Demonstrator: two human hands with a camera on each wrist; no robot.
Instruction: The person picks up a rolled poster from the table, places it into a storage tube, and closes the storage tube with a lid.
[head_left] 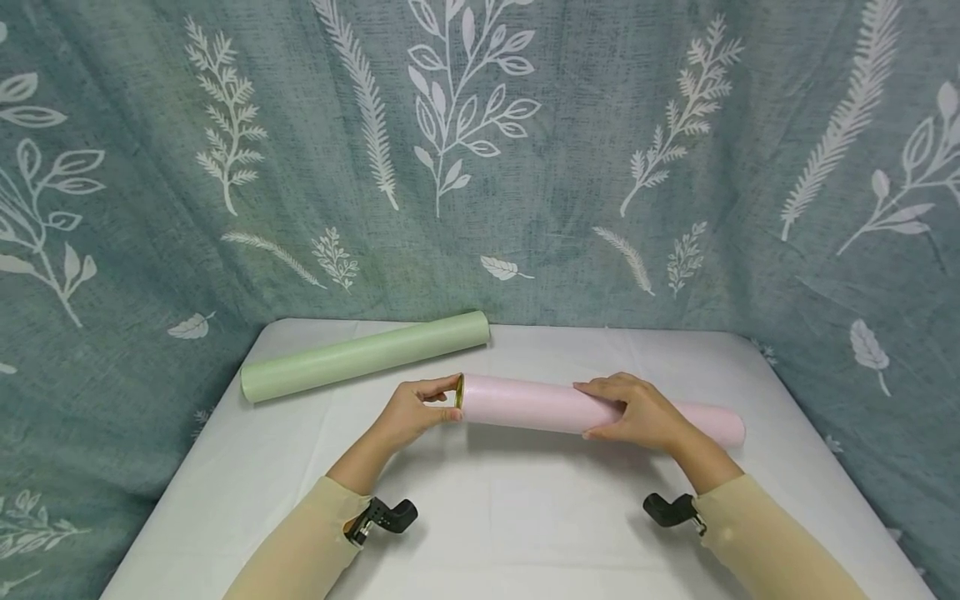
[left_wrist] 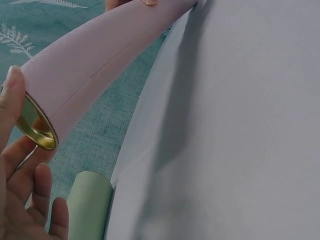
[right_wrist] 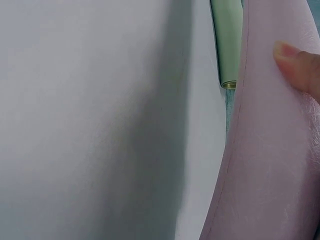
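Note:
A long pink tube point(head_left: 521, 403) with a gold-coloured metal rim point(left_wrist: 37, 135) at its left end lies crosswise between both hands in the head view. My left hand point(head_left: 408, 414) pinches that rim, thumb on one side and fingers on the other. Around the tube's middle, the right hand point(head_left: 639, 414) grips from above with its thumb on the near side. A shadow falls under the tube, whose left part is lifted off the table. Only the thumb point(right_wrist: 297, 70) of the right hand shows in the right wrist view, pressed against the pink surface.
Behind the hands, a pale green tube point(head_left: 367, 354) lies slanted at the table's back left; its end with a gold rim shows in the right wrist view. A white cloth covers the table point(head_left: 525, 517). A teal curtain point(head_left: 570, 167) with white leaf prints hangs around the back and sides.

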